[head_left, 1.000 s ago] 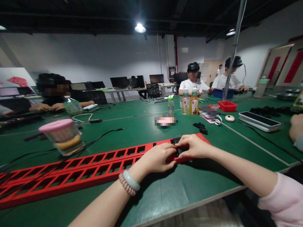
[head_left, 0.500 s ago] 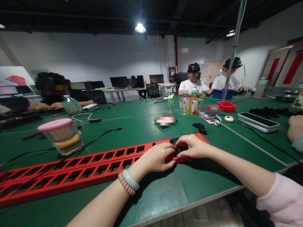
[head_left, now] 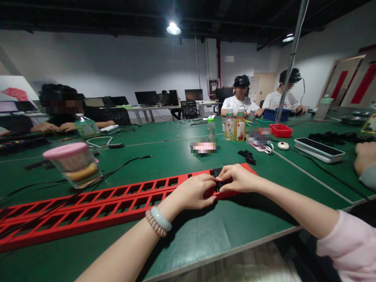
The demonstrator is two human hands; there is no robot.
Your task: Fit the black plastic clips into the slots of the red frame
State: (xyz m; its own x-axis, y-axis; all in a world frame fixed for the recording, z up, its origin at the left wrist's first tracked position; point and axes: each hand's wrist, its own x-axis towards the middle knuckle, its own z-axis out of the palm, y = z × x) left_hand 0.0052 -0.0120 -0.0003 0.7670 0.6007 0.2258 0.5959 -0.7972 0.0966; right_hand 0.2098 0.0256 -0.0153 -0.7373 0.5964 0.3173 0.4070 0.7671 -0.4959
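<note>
A long red slotted frame point(head_left: 117, 201) lies across the green table point(head_left: 205, 243) from far left to centre. At its right end my left hand point(head_left: 195, 192) and my right hand point(head_left: 238, 179) meet, fingers curled and pressed onto a small black part point(head_left: 219, 181) that sits in the frame. Both hands rest on the frame. My left wrist wears two bracelets point(head_left: 158, 221). More small black parts point(head_left: 247, 156) lie just beyond the frame's right end.
A pink-lidded jar point(head_left: 73, 164) and black cables stand to the left. Bottles point(head_left: 235, 127), a red bin point(head_left: 281, 130) and a white tray point(head_left: 319, 149) sit further back. Other people sit around the table; someone's hand point(head_left: 364, 156) rests at the right edge.
My hands stay pressed on the black part at the frame's right end; only the fingers shift slightly. The view has tilted up a little.
</note>
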